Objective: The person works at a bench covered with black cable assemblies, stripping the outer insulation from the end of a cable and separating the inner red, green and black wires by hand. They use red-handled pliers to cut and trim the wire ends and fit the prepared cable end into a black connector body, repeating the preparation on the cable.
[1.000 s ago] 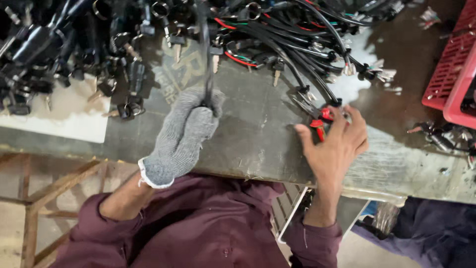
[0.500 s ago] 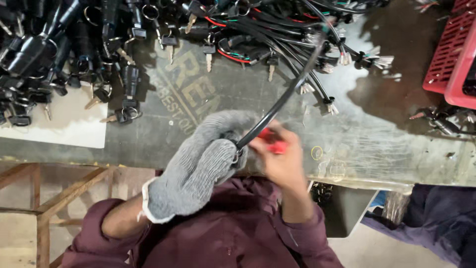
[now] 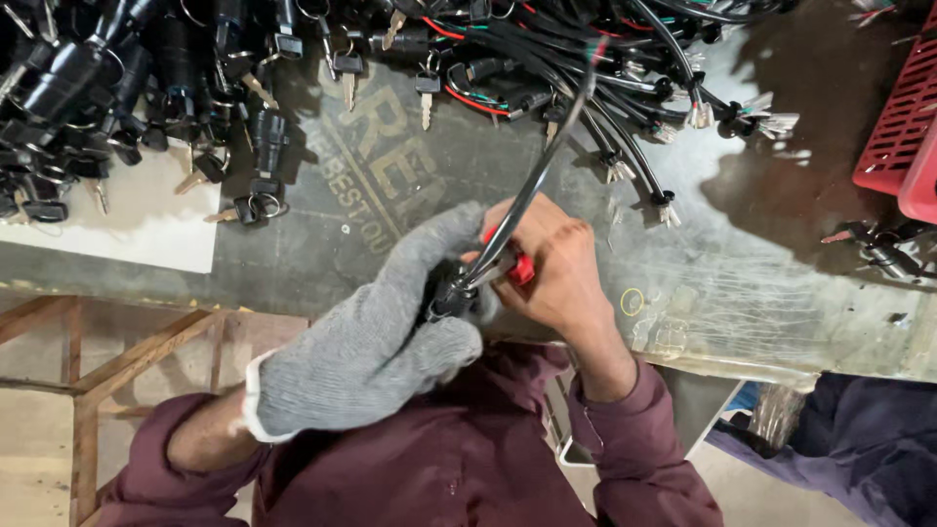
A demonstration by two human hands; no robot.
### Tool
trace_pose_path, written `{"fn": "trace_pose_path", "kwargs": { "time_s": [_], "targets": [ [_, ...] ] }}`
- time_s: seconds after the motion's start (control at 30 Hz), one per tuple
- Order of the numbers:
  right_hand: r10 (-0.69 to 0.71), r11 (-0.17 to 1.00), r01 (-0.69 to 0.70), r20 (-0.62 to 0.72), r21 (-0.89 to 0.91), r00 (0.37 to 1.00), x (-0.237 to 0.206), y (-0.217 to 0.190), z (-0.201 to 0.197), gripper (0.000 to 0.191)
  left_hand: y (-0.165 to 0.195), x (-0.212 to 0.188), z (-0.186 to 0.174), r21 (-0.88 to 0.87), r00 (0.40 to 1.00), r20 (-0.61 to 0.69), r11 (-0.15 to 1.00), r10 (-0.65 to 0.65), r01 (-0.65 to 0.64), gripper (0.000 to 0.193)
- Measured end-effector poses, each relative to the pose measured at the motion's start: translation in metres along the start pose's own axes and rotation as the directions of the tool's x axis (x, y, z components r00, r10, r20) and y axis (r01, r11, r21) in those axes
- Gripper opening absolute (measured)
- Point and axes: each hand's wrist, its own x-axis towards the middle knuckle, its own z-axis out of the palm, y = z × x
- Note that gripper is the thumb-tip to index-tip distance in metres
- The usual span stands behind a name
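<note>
My grey-knit-gloved left hand [image 3: 376, 342] is clenched round the black sheathed cable [image 3: 535, 181] end at bench edge; bare right hand [image 3: 553, 265] pinches red-handled small tool [image 3: 517, 265] vs it, w/ black key-switch pile [image 3: 146, 88] behind

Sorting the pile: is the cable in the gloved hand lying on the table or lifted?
Lifted: the left hand grips one end of the black cable, which rises clear of the table.

The light is soft and a bit dim. The worn table [image 3: 742, 293] shines pale where light hits it. A dark shadow sits by the red basket [image 3: 903, 127]. The picture looks sharp.
</note>
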Motion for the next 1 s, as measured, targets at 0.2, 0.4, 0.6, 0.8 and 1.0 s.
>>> {"fn": "trace_pose_path", "kwargs": {
  "time_s": [0.2, 0.4, 0.6, 0.8, 1.0],
  "targets": [
    [0.063, 0.986, -0.055, -0.047, 0.158, 0.997, -0.015, -0.005, 0.013, 0.037, -0.039, 0.0, 0.014, 0.493, 0.959, -0.141, 0.858, 0.245, -0.146, 0.07],
    [0.129, 0.991, -0.133, -0.115, -0.024, 0.985, -0.014, -0.016, 0.014, 0.031, -0.048, -0.008, 0.026, 0.635, 0.933, -0.239, 0.77, 0.268, -0.058, 0.071],
    [0.282, 0.926, -0.285, -0.049, -0.248, 0.958, -0.029, -0.029, 0.002, 0.036, -0.048, -0.01, 0.028, 0.861, 0.925, -0.149, 0.505, 0.351, -0.053, 0.069],
    [0.286, 0.951, -0.297, -0.118, -0.088, 0.951, -0.04, -0.032, 0.019, 0.031, -0.054, -0.007, 0.023, 0.886, 0.935, -0.093, 0.457, 0.343, -0.079, 0.064],
    [0.314, 0.949, -0.316, -0.108, -0.007, 0.943, -0.033, -0.033, 0.03, 0.04, -0.027, -0.003, 0.017, 0.752, 0.961, -0.124, 0.655, 0.247, -0.071, 0.065]
  ]
}}
